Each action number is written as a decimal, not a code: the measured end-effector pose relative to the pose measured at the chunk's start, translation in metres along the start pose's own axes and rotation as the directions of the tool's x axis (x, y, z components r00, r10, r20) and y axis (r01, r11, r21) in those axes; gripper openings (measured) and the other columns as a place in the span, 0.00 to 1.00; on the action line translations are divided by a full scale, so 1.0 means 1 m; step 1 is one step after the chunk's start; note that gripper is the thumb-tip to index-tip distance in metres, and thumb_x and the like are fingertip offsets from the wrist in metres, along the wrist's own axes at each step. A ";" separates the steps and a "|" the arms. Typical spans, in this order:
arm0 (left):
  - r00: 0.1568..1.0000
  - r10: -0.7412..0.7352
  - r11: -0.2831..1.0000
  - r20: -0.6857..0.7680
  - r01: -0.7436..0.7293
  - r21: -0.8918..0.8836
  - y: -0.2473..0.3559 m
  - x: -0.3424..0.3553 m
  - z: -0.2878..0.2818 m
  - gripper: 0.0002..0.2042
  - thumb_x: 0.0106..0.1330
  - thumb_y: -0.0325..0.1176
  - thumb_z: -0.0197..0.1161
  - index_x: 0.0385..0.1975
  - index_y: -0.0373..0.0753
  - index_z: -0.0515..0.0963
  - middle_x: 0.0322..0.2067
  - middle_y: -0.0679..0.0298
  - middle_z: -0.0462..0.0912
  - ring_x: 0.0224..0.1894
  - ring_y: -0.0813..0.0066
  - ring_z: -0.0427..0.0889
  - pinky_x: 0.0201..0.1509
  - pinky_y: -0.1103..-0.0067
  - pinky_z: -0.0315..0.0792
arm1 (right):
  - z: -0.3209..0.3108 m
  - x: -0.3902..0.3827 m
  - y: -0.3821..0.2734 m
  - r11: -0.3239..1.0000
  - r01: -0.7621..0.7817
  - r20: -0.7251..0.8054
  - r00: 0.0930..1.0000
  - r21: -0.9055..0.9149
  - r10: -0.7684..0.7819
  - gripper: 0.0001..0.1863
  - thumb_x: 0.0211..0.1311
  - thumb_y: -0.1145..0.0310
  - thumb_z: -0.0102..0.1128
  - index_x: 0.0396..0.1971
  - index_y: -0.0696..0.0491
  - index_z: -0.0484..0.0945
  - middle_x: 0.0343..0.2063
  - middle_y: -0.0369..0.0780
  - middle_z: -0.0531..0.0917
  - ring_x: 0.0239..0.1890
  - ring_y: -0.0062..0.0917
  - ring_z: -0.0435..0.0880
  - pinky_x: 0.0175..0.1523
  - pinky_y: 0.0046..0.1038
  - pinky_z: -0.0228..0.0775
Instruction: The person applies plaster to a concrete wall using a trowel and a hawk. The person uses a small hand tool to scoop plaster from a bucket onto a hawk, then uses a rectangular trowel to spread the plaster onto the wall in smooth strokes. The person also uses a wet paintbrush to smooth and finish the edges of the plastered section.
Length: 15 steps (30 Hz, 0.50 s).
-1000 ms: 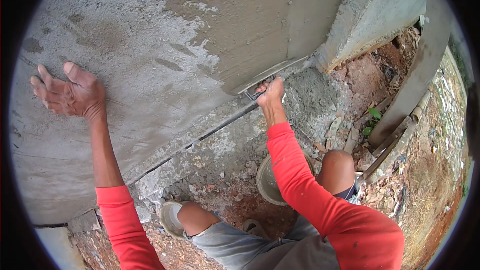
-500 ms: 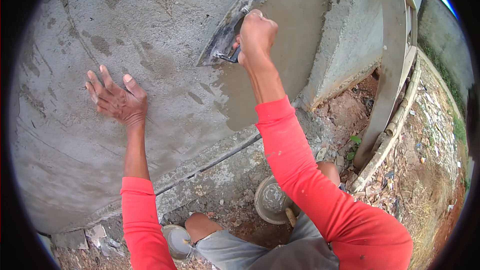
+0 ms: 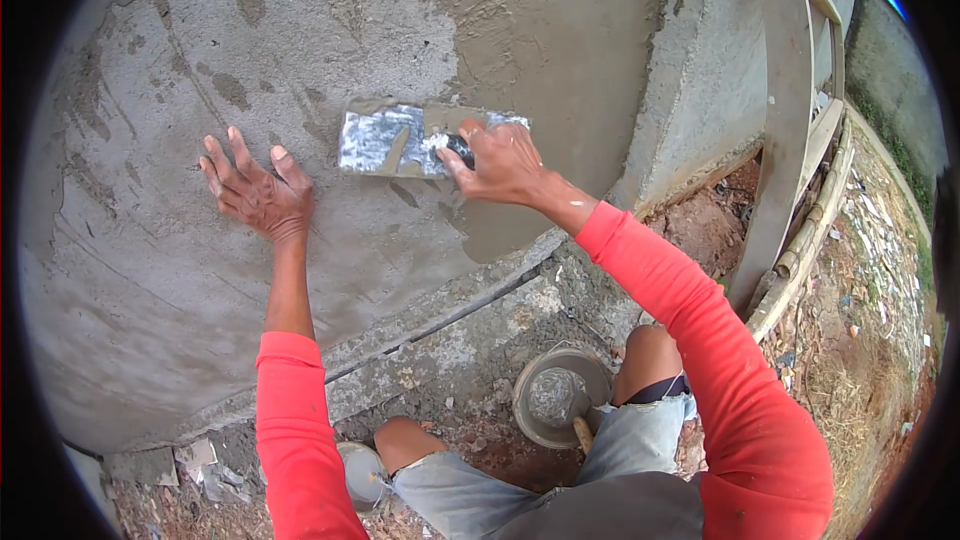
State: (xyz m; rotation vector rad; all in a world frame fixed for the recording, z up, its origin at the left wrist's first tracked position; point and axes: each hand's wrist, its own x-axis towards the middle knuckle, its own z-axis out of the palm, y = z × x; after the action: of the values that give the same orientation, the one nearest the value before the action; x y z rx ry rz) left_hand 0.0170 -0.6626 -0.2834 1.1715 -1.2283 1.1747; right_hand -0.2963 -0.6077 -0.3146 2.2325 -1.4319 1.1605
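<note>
Right hand point(image 3: 500, 162) has its grip clamped on the trowel point(image 3: 362, 145), left hand point(image 3: 262, 192) fingers apart; wall point(image 3: 350, 235) smoothly coated rightward, pale roughness uncovered leftward.

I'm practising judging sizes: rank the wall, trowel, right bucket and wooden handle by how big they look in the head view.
1. Wall
2. Trowel and right bucket, unsure: trowel wider, bucket taller
3. Wooden handle

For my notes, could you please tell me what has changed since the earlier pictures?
The right hand first carried the trowel up and left from the base of the wall, then partway back down; steeply tilted before, it now lies nearly level across the view. Nothing was taken or let go. The left hand stays open at the wall; both buckets stay put.
</note>
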 end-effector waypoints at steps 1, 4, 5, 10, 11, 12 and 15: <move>1.000 -0.010 1.000 0.001 0.010 0.002 -0.001 0.002 0.001 0.33 0.69 0.48 0.53 0.74 0.49 0.62 0.76 0.58 0.58 0.76 0.49 0.57 0.74 0.56 0.55 | 0.007 -0.019 0.017 0.998 0.015 0.083 0.996 -0.053 -0.011 0.20 0.67 0.52 0.62 0.33 0.58 0.79 0.22 0.51 0.83 0.29 0.50 0.86 0.38 0.50 0.77; 1.000 -0.001 1.000 0.003 0.001 0.013 0.005 0.003 -0.002 0.32 0.69 0.48 0.53 0.75 0.48 0.62 0.76 0.58 0.57 0.76 0.49 0.57 0.74 0.56 0.55 | 0.009 -0.035 0.077 0.972 0.132 -0.053 0.988 -0.194 -0.145 0.18 0.68 0.54 0.63 0.32 0.56 0.77 0.21 0.47 0.82 0.26 0.46 0.85 0.33 0.47 0.77; 1.000 -0.004 1.000 -0.003 0.004 0.020 0.005 0.001 -0.002 0.32 0.69 0.48 0.53 0.75 0.48 0.62 0.76 0.58 0.57 0.76 0.49 0.57 0.74 0.56 0.55 | -0.001 -0.021 0.087 0.966 0.122 -0.167 0.973 -0.228 -0.162 0.17 0.67 0.55 0.64 0.32 0.55 0.77 0.21 0.47 0.83 0.25 0.45 0.85 0.31 0.46 0.76; 0.999 -0.014 1.000 0.031 0.013 0.017 0.007 0.002 -0.004 0.32 0.71 0.46 0.50 0.76 0.47 0.58 0.76 0.57 0.56 0.77 0.49 0.54 0.75 0.54 0.53 | -0.108 0.095 0.069 0.934 -0.140 -0.462 0.886 -0.329 -0.030 0.19 0.65 0.55 0.66 0.32 0.59 0.79 0.22 0.49 0.85 0.25 0.45 0.86 0.31 0.44 0.78; 0.999 -0.020 1.000 0.028 0.020 0.020 0.008 0.002 -0.005 0.32 0.71 0.46 0.50 0.76 0.47 0.58 0.76 0.57 0.56 0.77 0.49 0.54 0.75 0.54 0.53 | -0.127 0.114 0.072 0.925 -0.253 -0.558 0.828 -0.282 0.057 0.20 0.65 0.55 0.65 0.33 0.60 0.80 0.23 0.51 0.85 0.27 0.47 0.87 0.35 0.45 0.78; 0.999 -0.023 0.999 0.037 0.023 0.023 0.008 0.004 -0.003 0.32 0.72 0.46 0.49 0.76 0.47 0.58 0.76 0.57 0.56 0.77 0.49 0.54 0.75 0.54 0.53 | -0.140 0.129 0.072 0.907 -0.358 -0.646 0.751 -0.221 0.138 0.21 0.65 0.54 0.64 0.35 0.62 0.81 0.24 0.54 0.85 0.29 0.50 0.87 0.38 0.46 0.79; 0.999 -0.025 0.999 0.042 0.024 0.028 0.007 0.001 -0.002 0.32 0.72 0.47 0.48 0.76 0.47 0.58 0.77 0.56 0.56 0.78 0.49 0.54 0.75 0.54 0.53 | -0.151 0.151 0.061 0.961 -0.250 -0.594 0.758 0.115 0.268 0.23 0.64 0.53 0.63 0.35 0.63 0.82 0.26 0.57 0.85 0.32 0.55 0.86 0.43 0.49 0.78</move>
State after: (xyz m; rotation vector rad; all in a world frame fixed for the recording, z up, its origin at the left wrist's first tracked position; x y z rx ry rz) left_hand 0.0098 -0.6605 -0.2828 1.2345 -1.2300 1.1568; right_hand -0.3917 -0.6489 -0.1175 1.4610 -1.4519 1.7865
